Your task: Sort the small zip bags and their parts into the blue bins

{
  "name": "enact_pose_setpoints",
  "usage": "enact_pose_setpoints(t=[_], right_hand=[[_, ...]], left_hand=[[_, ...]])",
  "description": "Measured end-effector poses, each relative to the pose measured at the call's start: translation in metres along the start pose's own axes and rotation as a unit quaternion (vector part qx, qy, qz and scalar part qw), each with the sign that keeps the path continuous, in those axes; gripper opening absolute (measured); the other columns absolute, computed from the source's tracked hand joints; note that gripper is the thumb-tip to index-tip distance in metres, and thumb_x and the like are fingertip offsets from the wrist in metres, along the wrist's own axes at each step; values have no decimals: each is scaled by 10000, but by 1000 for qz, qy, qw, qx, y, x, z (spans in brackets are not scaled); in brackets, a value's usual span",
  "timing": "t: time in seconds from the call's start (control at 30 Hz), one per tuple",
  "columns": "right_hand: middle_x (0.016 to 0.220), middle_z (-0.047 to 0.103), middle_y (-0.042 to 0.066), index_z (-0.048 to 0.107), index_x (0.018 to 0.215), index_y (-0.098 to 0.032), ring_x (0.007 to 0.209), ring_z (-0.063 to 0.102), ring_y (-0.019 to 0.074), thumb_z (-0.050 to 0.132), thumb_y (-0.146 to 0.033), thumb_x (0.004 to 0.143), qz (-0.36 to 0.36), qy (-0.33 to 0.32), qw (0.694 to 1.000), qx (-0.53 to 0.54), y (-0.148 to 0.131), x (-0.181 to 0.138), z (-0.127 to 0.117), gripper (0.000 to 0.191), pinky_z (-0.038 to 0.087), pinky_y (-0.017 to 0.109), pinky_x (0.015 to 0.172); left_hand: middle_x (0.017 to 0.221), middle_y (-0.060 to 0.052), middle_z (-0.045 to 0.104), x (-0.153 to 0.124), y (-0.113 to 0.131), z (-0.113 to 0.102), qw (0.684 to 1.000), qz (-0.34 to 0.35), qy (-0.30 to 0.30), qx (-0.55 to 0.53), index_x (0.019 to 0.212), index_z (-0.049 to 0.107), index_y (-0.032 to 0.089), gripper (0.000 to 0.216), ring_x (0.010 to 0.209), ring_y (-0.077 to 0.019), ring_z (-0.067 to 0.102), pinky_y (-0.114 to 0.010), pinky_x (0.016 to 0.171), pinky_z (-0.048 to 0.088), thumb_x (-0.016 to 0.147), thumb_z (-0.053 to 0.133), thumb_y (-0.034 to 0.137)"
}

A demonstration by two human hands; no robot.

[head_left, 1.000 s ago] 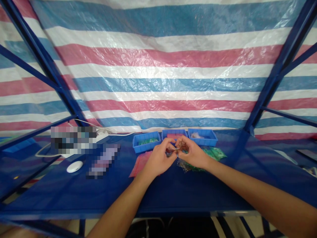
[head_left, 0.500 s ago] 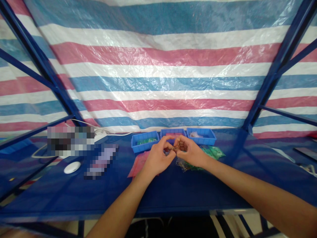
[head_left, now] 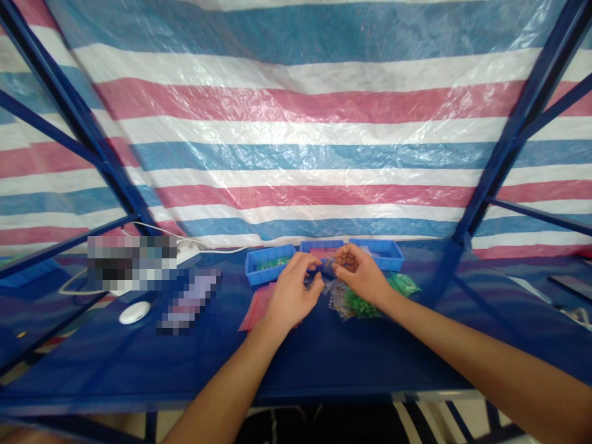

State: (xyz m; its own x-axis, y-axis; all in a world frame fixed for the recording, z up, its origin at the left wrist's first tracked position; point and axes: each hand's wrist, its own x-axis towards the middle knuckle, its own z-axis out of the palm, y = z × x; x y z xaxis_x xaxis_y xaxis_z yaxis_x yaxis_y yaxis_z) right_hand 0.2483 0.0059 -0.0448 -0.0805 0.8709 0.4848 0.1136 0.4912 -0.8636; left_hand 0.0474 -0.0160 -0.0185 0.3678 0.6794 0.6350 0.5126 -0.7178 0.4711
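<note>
Over the middle of the table, my left hand (head_left: 295,290) has its thumb and fingers apart, with nothing visible between them. Just to its right, my right hand (head_left: 363,277) is closed in a pinch on something small that I cannot make out. Pink plastic bags (head_left: 258,307) lie beside and partly under my left hand. Below my right hand are a clear bag of small metallic-looking pieces (head_left: 341,300) and a heap of small green pieces (head_left: 362,306). A green bag (head_left: 404,283) sits to the right, partly hidden by my right hand.
Three blue bins stand behind my hands: the left bin (head_left: 272,275) holds green pieces, the middle bin (head_left: 322,245) pink ones, the right bin (head_left: 394,264) something pale. A white oval object (head_left: 134,312) and a blurred-out item (head_left: 189,302) lie left. Blue frame posts (head_left: 513,135) flank the table.
My hands have parted from a shared pinch. The left thumb and fingers have spread, and the right hand has lifted slightly, uncovering more of the green pieces.
</note>
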Motion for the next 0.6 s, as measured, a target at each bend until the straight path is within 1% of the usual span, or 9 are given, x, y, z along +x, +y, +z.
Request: enact_pose_setpoints(t=[0.1,0.17,0.3,0.4,0.5,0.6], right_hand=[[920,681,34,620,1023,-238,850,662,206,747,-407,865,-1,-24,1000,7,1,-1,0,264,582,343,753],[984,710,49,653,1062,-235,911,686,214,740,-421,882,1,-45,999,25,-1,-3,0,273,597,362,812],[1078,758,67,691,1128,-237,1003,721,234,708,-451,921,8,-82,994,67,-6,-4,-1,299,597,412,921],[1041,770,66,696,1146,-232,976,728,232,689,-475,934,10,-90,993,70,-8,-3,-2,322,605,405,893],[1009,751,66,700,1138,-236,924,711,226,698,-479,926,-3,-60,998,32,-6,-1,-4,322,613,375,799],[1062,729,78,696,1149,-247,969,694,240,710,-463,919,-20,-29,999,-9,-2,0,-6,315,610,364,766]], left_hand=[[1142,-84,718,1,1,1,999,19,-25,-22,1147,702,212,201,1055,-223,684,-359,973,540,971,609,243],[1145,-83,737,2,1,1,999,8,-29,-30,1134,729,215,200,1052,-228,696,-361,975,542,973,638,292],[1086,-64,763,2,0,1,998,-38,-22,-41,1111,754,223,218,935,-213,722,-329,849,569,940,700,347],[1021,-47,782,2,-3,1,998,-50,-14,-46,1070,767,226,185,885,-203,725,-318,816,563,973,647,328],[974,-40,788,1,-6,1,996,-69,0,-60,1033,766,217,192,852,-201,728,-315,797,563,987,613,324],[970,-38,786,1,-7,2,990,-96,0,-103,1045,741,208,182,844,-193,735,-300,775,573,976,619,324]])
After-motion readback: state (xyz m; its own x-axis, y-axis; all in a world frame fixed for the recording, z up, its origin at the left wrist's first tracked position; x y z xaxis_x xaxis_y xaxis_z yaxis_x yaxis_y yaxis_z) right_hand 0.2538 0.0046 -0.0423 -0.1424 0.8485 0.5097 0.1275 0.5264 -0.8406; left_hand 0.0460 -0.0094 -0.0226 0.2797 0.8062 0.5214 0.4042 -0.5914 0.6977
